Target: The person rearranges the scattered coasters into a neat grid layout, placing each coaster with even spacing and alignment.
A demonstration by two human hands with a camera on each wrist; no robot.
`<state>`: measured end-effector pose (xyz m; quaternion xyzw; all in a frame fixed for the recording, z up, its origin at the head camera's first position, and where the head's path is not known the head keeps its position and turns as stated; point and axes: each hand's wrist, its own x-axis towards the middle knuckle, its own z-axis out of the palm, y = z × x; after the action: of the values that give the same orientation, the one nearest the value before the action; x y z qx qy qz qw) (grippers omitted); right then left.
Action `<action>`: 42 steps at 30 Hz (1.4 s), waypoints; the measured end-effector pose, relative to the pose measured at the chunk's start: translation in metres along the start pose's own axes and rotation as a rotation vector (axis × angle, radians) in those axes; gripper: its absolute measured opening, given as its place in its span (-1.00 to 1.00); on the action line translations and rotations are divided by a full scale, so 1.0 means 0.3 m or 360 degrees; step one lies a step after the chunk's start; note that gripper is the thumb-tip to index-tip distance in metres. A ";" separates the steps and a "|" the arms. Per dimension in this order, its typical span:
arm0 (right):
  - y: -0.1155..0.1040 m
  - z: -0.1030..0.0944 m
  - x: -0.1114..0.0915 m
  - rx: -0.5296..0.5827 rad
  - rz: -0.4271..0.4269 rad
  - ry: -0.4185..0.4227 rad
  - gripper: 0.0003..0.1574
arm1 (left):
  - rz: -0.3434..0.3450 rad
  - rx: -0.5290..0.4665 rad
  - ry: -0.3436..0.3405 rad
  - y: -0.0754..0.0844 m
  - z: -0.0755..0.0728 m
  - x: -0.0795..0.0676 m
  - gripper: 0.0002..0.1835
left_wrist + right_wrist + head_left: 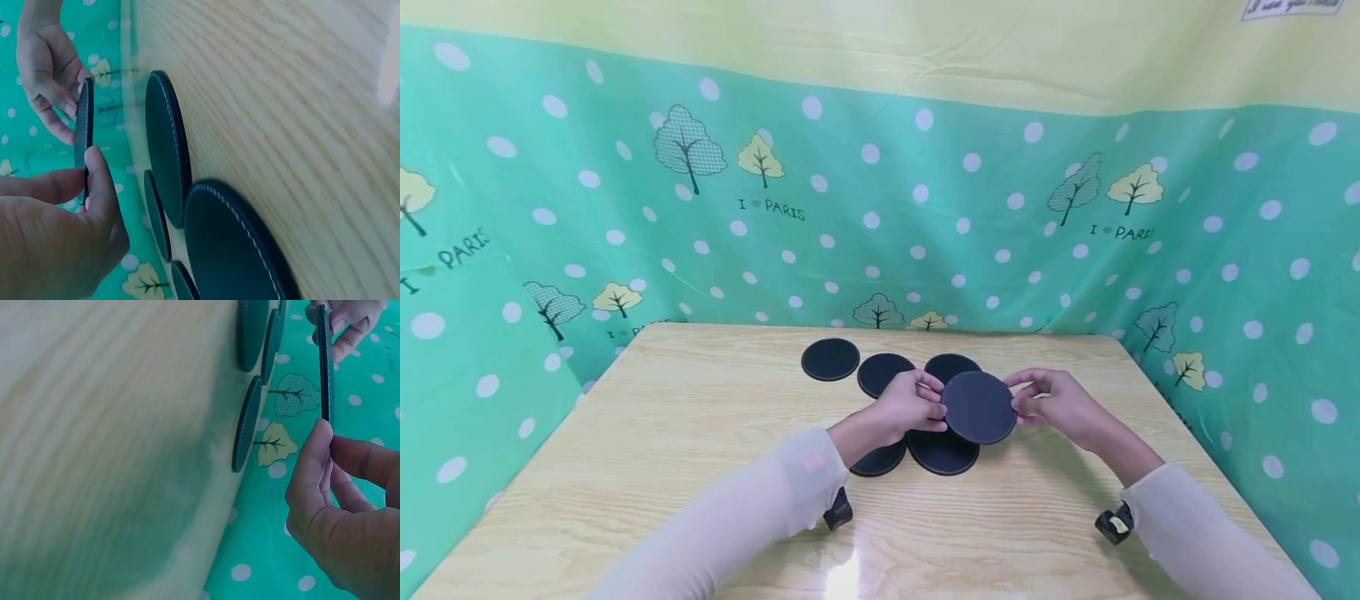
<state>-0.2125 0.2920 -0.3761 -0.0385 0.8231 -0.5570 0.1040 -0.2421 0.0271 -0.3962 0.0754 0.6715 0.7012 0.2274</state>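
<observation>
Pale sleeves [737,508] sit closest, both cut off by the frame. Left to right: flat black discs [831,359] with stitched rims on a wood-grain table [700,417] (some half hidden), the left hand [910,404] pinching a raised disc [978,407] that blocks two behind it, then the right hand [1052,400] pinching its right edge. Polka-dot curtain [842,187] behind.

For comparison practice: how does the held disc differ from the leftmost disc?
The held disc is raised, pinched between left hand and right hand; the leftmost disc lies flat on the table, untouched. In the head view, the held disc looks bigger than the leftmost disc. Both are dark and round.
</observation>
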 end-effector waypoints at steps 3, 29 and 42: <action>0.015 -0.009 -0.015 -0.0018 0.0018 0.0009 -0.50 | -0.0032 -0.0009 0.0015 -0.004 0.027 0.003 -0.63; 0.104 -0.096 -0.059 -0.0097 0.0090 -0.0028 -0.54 | -0.0123 0.0241 0.0197 -0.043 0.193 0.074 -0.70; 0.138 -0.125 -0.045 -0.0060 0.0185 -0.0100 -0.55 | -0.0187 0.0545 0.0232 -0.019 0.239 0.083 -0.74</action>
<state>-0.2051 0.3442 -0.3991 -0.0099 0.8306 -0.5329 0.1613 -0.2332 0.1025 -0.4005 0.0227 0.7989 0.5658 0.2027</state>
